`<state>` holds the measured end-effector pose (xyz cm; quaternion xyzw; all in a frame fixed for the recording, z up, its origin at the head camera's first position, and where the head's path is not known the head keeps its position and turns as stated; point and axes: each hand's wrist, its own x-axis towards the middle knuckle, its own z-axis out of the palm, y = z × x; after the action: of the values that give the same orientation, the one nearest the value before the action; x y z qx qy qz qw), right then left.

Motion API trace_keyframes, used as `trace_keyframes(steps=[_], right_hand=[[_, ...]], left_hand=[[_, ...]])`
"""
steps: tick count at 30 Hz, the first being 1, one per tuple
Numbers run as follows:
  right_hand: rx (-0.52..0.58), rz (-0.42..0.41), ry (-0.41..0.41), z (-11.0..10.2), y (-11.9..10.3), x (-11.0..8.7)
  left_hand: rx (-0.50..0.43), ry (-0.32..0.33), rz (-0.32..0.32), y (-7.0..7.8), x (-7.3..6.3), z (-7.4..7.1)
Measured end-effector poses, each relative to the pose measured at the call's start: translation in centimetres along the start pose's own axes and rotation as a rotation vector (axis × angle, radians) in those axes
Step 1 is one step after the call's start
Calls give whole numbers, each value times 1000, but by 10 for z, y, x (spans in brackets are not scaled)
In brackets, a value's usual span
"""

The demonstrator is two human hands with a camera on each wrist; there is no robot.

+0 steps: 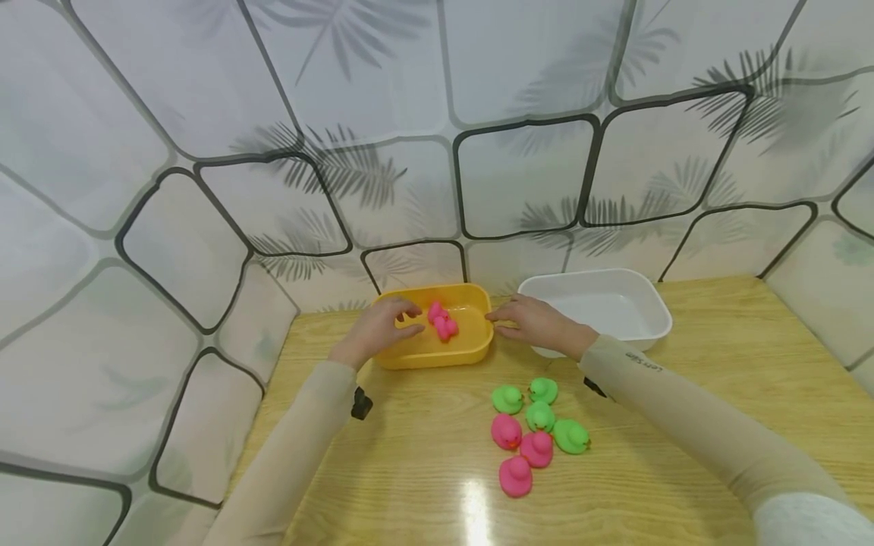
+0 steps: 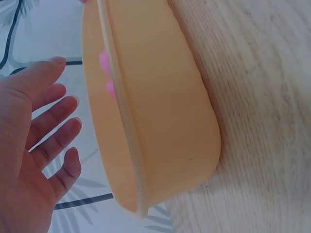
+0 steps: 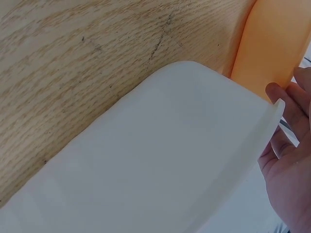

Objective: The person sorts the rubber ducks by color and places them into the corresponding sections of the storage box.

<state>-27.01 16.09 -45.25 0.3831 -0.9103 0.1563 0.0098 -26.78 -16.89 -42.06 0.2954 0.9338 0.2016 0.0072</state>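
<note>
A yellow plastic tub (image 1: 437, 359) stands against the wall, with small pink rubber ducks (image 1: 445, 327) lying together inside. My left hand (image 1: 379, 327) hovers over the tub's left end, fingers spread and loosely bent, holding nothing. In the left wrist view, that hand (image 2: 36, 126) shows beside the rim with a gap between fingers and thumb. My right hand (image 1: 539, 321) reaches across the left end of a white plastic tub (image 1: 614, 302), its fingertips right at the yellow tub's right rim. The right wrist view shows its relaxed fingers (image 3: 286, 104) beside the white tub's corner.
In front of the tubs, several green rubber ducks (image 1: 540, 416) and three pink ducks (image 1: 515, 476) sit clustered on the wooden table (image 1: 396, 470). A patterned wall (image 1: 526, 182) rises right behind the tubs, and another closes off the left side.
</note>
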Motion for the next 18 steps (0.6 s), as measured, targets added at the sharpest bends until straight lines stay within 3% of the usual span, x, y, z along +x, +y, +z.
trace_keyframes(steps=[8,18], right_hand=[[0,1,-5,0,0,0],[3,4,-7,-2,-1,0]], left_hand=[[-32,-18,13,8,-10,3],[-63,-23,100,24,-30,13]])
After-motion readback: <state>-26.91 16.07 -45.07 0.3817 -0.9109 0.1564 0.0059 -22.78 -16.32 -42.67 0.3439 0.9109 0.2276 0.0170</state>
